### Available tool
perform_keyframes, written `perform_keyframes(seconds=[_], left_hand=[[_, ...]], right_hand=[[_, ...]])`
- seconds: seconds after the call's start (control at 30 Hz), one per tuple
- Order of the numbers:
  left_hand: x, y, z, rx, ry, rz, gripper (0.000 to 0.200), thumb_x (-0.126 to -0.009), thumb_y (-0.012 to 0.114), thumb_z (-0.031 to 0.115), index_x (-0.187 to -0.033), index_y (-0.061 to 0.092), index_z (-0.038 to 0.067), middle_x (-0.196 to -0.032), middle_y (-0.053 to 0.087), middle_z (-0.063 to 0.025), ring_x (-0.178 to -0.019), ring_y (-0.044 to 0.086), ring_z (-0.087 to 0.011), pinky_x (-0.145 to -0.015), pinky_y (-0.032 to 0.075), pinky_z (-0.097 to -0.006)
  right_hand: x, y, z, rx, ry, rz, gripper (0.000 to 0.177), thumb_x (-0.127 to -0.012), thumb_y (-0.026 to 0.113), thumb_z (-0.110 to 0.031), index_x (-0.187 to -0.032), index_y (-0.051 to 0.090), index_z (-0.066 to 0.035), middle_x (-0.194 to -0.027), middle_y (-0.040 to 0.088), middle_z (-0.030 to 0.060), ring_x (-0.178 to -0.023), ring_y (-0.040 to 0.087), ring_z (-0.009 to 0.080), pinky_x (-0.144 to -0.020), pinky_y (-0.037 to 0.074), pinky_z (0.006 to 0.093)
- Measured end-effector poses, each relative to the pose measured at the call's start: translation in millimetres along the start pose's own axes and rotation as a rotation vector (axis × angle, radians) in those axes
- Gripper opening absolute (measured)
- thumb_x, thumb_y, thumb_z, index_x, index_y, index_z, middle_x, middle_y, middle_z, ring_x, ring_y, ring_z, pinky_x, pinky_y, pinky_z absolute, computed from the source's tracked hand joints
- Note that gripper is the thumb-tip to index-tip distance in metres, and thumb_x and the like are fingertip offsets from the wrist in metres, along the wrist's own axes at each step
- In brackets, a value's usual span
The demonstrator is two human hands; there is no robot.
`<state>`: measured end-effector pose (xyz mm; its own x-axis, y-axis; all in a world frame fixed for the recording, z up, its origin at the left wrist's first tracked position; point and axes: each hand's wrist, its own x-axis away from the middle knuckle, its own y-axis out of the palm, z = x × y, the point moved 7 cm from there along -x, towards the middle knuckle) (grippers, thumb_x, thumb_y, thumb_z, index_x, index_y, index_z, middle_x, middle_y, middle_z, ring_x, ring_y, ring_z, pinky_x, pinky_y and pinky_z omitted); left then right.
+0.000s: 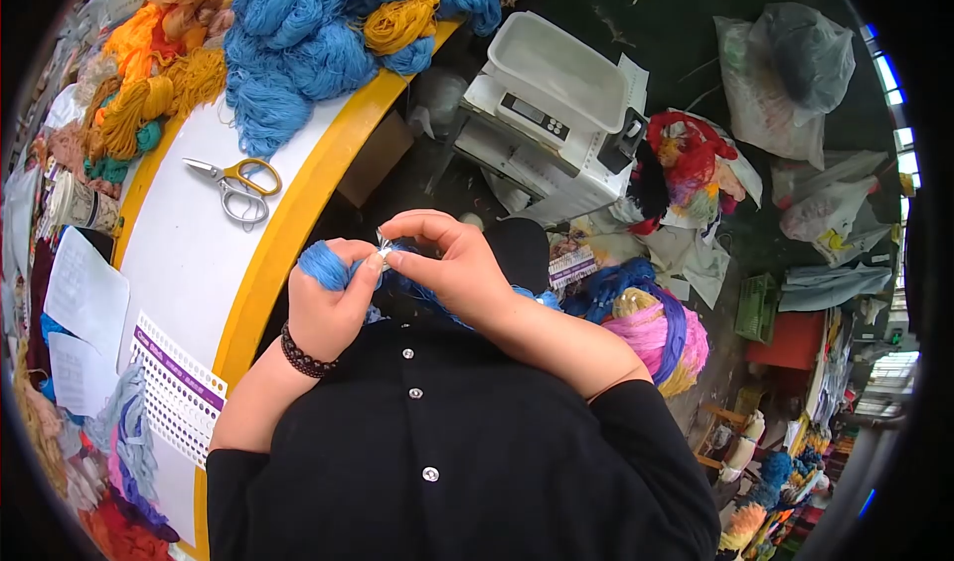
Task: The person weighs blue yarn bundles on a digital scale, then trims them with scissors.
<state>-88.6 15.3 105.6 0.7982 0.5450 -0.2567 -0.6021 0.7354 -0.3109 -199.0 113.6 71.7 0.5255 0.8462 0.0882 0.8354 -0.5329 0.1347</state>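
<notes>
My left hand (333,303), with a dark bracelet at the wrist, is closed around a bundle of blue yarn (324,266). Its thumb meets the fingertips of my right hand (442,258), which are pinched together. A small whitish piece shows between the fingertips of both hands, too small to name. More blue yarn hangs behind and below the right hand, partly hidden by the forearm. To the left, scissors (241,185) with one yellow and one grey handle lie on the white tabletop (189,253).
A big heap of blue yarn (298,44) covers the table's far end, with a mustard skein (401,19) on it. A hole-punched card (179,387) holds threads near me. Ahead right stands a scale with a tray (561,69). Plastic bags (785,74) lie on the floor.
</notes>
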Motion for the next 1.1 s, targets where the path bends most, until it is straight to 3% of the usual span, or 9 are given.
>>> perform_keyframes(seconds=[0.17, 0.33, 0.43, 0.5, 0.63, 0.7, 0.83, 0.97, 1.1], left_hand=[[0.4, -1.5, 10.5, -0.101, 0.143, -0.015, 0.001, -0.082, 0.062, 0.003, -0.082, 0.062, 0.002, -0.07, 0.061, -0.0105, -0.061, 0.059, -0.0233, -0.056, 0.044, -0.0297], [-0.3, -1.0, 35.1, -0.276, 0.326, 0.028, 0.002, -0.08, 0.063, 0.002, -0.08, 0.062, 0.004, -0.067, 0.06, -0.01, -0.06, 0.058, -0.0241, -0.055, 0.044, -0.0302], [-0.6, -1.0, 36.6, -0.177, 0.365, 0.012, 0.002, -0.083, 0.061, 0.002, -0.085, 0.061, 0.003, -0.07, 0.059, -0.0086, -0.06, 0.057, -0.0203, -0.057, 0.044, -0.0283], [-2.4, -0.7, 22.6, 0.078, 0.185, -0.004, 0.007, -0.088, 0.057, 0.006, -0.092, 0.06, 0.001, -0.076, 0.06, -0.0049, -0.062, 0.056, -0.0148, -0.059, 0.044, -0.0252], [16.4, 31.3, -27.2, 0.786, -0.78, -0.413, 0.029, -0.098, 0.043, 0.031, -0.1, 0.057, 0.006, -0.074, 0.059, -0.0032, -0.046, 0.033, -0.0024, -0.042, 0.022, -0.0171], [24.2, 38.7, -25.6, 0.961, -0.873, -0.534, 0.03, -0.096, 0.049, 0.034, -0.097, 0.059, 0.006, -0.069, 0.059, -0.0041, -0.044, 0.033, -0.0027, -0.041, 0.02, -0.0162], [18.6, 34.6, -29.1, 0.85, -0.706, -0.45, 0.027, -0.092, 0.058, 0.028, -0.083, 0.063, 0.003, -0.068, 0.06, -0.0034, -0.048, 0.04, -0.0045, -0.045, 0.031, -0.0192], [-1.3, 17.4, -6.1, 0.251, -0.162, -0.31, 0.021, -0.087, 0.064, 0.019, -0.075, 0.062, 0.002, -0.063, 0.058, -0.0038, -0.057, 0.056, -0.0134, -0.054, 0.043, -0.025], [-4.6, 8.8, 18.3, -0.091, 0.24, -0.228, 0.006, -0.079, 0.069, 0.009, -0.081, 0.064, 0.006, -0.064, 0.058, -0.008, -0.058, 0.058, -0.0259, -0.053, 0.044, -0.0291]], right_hand=[[4.1, 7.1, -4.8, -0.024, -0.065, -0.097, 0.057, -0.09, 0.06, -0.008, -0.139, 0.033, -0.001, -0.12, 0.056, 0.0117, -0.11, 0.052, 0.0143, -0.095, 0.042, 0.0281], [6.7, 13.3, -8.9, -0.047, -0.023, -0.152, 0.02, -0.089, 0.061, -0.012, -0.105, 0.062, 0.001, -0.091, 0.065, 0.0065, -0.086, 0.06, 0.0127, -0.078, 0.048, 0.0272], [16.4, 8.8, -45.2, 0.432, -0.456, 0.005, 0.016, -0.079, 0.067, -0.005, -0.095, 0.066, -0.004, -0.082, 0.064, 0.0113, -0.072, 0.061, 0.0278, -0.064, 0.048, 0.0338], [19.2, 7.5, -57.7, 0.529, -0.601, 0.062, 0.016, -0.077, 0.068, -0.004, -0.093, 0.066, -0.005, -0.081, 0.063, 0.0102, -0.071, 0.061, 0.0268, -0.062, 0.047, 0.0338], [27.9, 7.9, -67.0, 0.687, -0.795, 0.081, 0.019, -0.073, 0.068, 0.001, -0.09, 0.064, -0.007, -0.081, 0.063, 0.0075, -0.07, 0.06, 0.0253, -0.059, 0.044, 0.0341], [30.9, 9.6, -68.3, 0.715, -0.785, 0.056, 0.018, -0.074, 0.066, 0.002, -0.089, 0.064, -0.006, -0.081, 0.062, 0.0072, -0.071, 0.06, 0.0263, -0.062, 0.045, 0.0341], [20.4, 0.6, -51.8, 0.339, -0.491, 0.042, 0.007, -0.079, 0.064, -0.001, -0.086, 0.064, -0.002, -0.083, 0.063, 0.008, -0.075, 0.06, 0.0228, -0.07, 0.046, 0.0318], [16.1, -3.4, -18.6, -0.006, -0.206, 0.022, 0.006, -0.085, 0.062, -0.005, -0.087, 0.064, 0.0, -0.086, 0.063, 0.0053, -0.084, 0.058, 0.0131, -0.076, 0.046, 0.0256], [16.5, 1.8, -0.7, -0.337, 0.075, -0.059, 0.028, -0.084, 0.062, -0.001, -0.111, 0.056, 0.0, -0.093, 0.062, 0.0063, -0.089, 0.057, 0.0108, -0.081, 0.045, 0.0241]])
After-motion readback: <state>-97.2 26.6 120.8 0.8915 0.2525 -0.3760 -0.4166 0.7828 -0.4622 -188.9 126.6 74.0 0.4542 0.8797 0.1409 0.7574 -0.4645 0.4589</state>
